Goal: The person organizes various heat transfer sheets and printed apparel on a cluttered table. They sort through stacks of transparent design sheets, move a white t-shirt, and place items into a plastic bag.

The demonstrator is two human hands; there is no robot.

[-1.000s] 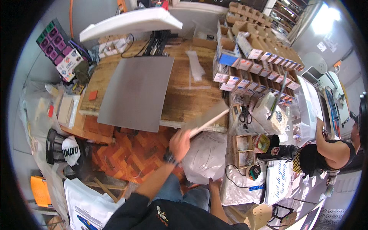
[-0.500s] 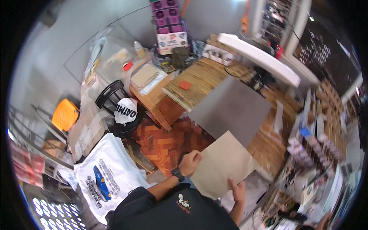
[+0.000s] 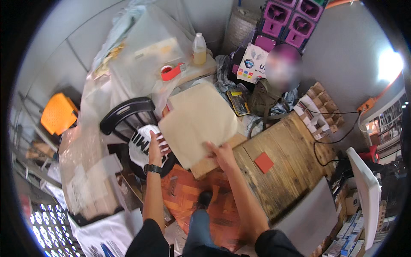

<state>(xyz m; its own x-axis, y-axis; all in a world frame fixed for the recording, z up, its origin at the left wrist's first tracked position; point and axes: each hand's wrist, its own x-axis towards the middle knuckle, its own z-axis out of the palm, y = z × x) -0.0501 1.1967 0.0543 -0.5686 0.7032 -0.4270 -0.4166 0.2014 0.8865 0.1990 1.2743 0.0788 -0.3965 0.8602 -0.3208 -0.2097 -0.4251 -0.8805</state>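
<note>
A beige, roughly square sheet [image 3: 199, 122], like paper or thin card, is held out over a small brown table or box [image 3: 237, 139] beside a black chair. My right hand [image 3: 222, 155] grips the sheet's lower right edge, thumb on top. At its lower left edge my left hand [image 3: 157, 149] has its fingers spread; whether they touch the sheet I cannot tell. Behind that hand, a white cloth with black print [image 3: 141, 150] lies on the black chair [image 3: 128, 112]. The sheet hides most of the small table's top.
A wooden table [image 3: 282, 167] with an orange-red square [image 3: 264, 162] and a grey board [image 3: 310, 214] stands right. Plastic-covered things hold red tape [image 3: 170, 72] and a bottle [image 3: 199, 49] at the back. A wrapped carton [image 3: 87, 171] is left; a white panel [image 3: 366, 197] juts in right.
I have turned and stepped from the wooden table towards the black chair and small table. The sheet has moved there with my right hand. My left hand's fingers have spread.
</note>
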